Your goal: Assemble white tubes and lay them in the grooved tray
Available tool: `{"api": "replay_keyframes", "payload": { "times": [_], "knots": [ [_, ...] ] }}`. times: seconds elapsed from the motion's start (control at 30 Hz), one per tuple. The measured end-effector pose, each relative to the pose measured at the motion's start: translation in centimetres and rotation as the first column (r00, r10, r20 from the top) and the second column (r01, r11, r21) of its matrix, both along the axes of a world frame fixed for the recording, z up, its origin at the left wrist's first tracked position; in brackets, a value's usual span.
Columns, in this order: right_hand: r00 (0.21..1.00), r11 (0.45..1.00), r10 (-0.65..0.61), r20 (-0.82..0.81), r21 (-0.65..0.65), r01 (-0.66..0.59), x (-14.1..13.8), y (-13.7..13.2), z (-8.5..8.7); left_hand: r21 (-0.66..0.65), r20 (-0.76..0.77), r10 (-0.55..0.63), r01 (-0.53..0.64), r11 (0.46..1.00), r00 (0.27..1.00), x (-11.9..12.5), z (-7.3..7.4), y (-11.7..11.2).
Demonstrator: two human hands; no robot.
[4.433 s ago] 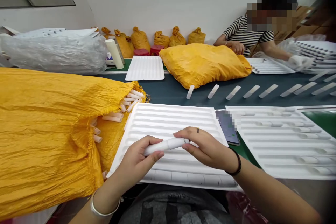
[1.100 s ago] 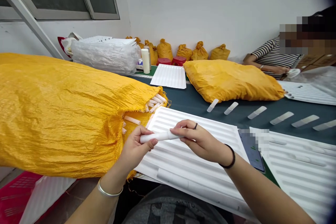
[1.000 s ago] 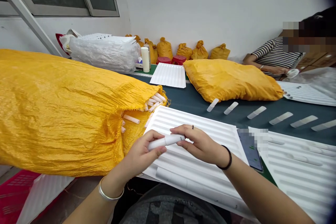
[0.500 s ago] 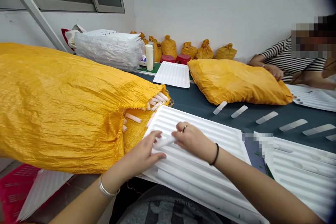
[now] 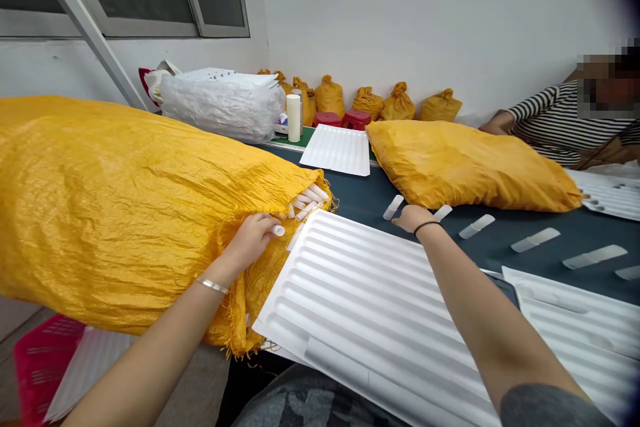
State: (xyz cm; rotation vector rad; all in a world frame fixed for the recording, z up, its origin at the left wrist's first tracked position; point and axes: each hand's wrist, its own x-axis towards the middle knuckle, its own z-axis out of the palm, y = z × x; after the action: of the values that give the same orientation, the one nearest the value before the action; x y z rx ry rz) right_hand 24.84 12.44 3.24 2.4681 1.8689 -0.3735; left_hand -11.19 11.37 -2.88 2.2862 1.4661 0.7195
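Note:
My left hand is closed around a white plastic tube, whose round end points toward the tray, at the mouth of a large yellow woven sack. More white tubes show in the sack's opening. Over the dark green surface, my right hand has its fingers curled downward, and whatever they grip is hidden. Just left of its fingertips lies a translucent two-part tube; another tube lies just beyond the hand. A white ribbed tray rests between my arms.
Several similar tubes lie in a row to the right. A full yellow sack stretches across the far side, near a person in a striped top. Another ribbed tray sits at right. A pink basket stands low at left.
My hands have moved apart from around a tube over the tray. The left is now at the sack with a tube, the right over the green surface. The row of tubes appears farther left.

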Motion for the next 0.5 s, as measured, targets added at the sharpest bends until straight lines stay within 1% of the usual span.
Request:
{"api": "replay_keyframes", "payload": {
  "times": [0.07,0.1,0.13,0.17,0.2,0.23,0.27,0.3,0.33,0.37,0.4,0.43,0.5],
  "knots": [
    [0.991,0.991,0.13,-0.016,-0.015,-0.13,-2.6,-3.7,0.1,0.035,0.086,-0.02,0.017,0.999,0.996,0.6,1.0,-1.5],
    [0.975,0.976,0.216,-0.045,-0.013,-0.217,-4.3,-6.1,-0.3,0.045,0.135,-0.026,0.02,0.999,0.99,1.0,1.3,-2.4],
    [0.946,0.949,0.311,-0.093,-0.018,-0.314,-6.1,-8.7,-1.0,0.048,0.201,-0.035,0.026,0.999,0.979,1.4,1.5,-3.2],
    [0.886,0.895,0.437,-0.153,-0.02,-0.445,-8.0,-11.4,-1.9,0.042,0.281,-0.044,0.034,0.999,0.959,1.9,1.6,-3.9],
    [0.765,0.78,0.619,-0.175,0.03,-0.625,-9.7,-14.0,-2.9,0.027,0.365,-0.051,0.044,0.999,0.93,2.4,1.6,-4.7],
    [0.685,0.698,0.712,-0.154,0.058,-0.713,-11.1,-16.3,-3.9,0.002,0.447,-0.052,0.057,0.998,0.893,2.9,1.5,-5.3],
    [0.632,0.638,0.769,-0.097,0.059,-0.768,-12.2,-18.1,-4.9,-0.029,0.52,-0.05,0.076,0.997,0.853,3.3,1.4,-5.9],
    [0.59,0.592,0.806,-0.046,0.079,-0.802,-13.0,-19.5,-5.7,-0.062,0.576,-0.048,0.102,0.993,0.816,3.8,1.3,-6.4],
    [0.577,0.576,0.816,-0.01,0.091,-0.812,-13.5,-20.4,-6.3,-0.091,0.612,-0.048,0.131,0.987,0.789,4.1,1.2,-6.8],
    [0.58,0.577,0.814,0.0,0.108,-0.81,-13.7,-20.9,-6.6,-0.116,0.64,-0.05,0.161,0.98,0.767,4.4,1.2,-7.1],
    [0.595,0.592,0.803,-0.018,0.13,-0.795,-13.7,-21.0,-6.7,-0.134,0.662,-0.054,0.189,0.973,0.748,4.7,1.1,-7.5],
    [0.615,0.617,0.786,-0.063,0.155,-0.772,-13.5,-20.9,-6.7,-0.147,0.673,-0.059,0.212,0.966,0.737,4.9,1.1,-7.8],
    [0.661,0.693,0.721,-0.209,0.218,-0.687,-13.0,-20.3,-6.2,-0.166,0.658,-0.07,0.235,0.958,0.75,5.0,1.1,-8.4]
  ]
}}
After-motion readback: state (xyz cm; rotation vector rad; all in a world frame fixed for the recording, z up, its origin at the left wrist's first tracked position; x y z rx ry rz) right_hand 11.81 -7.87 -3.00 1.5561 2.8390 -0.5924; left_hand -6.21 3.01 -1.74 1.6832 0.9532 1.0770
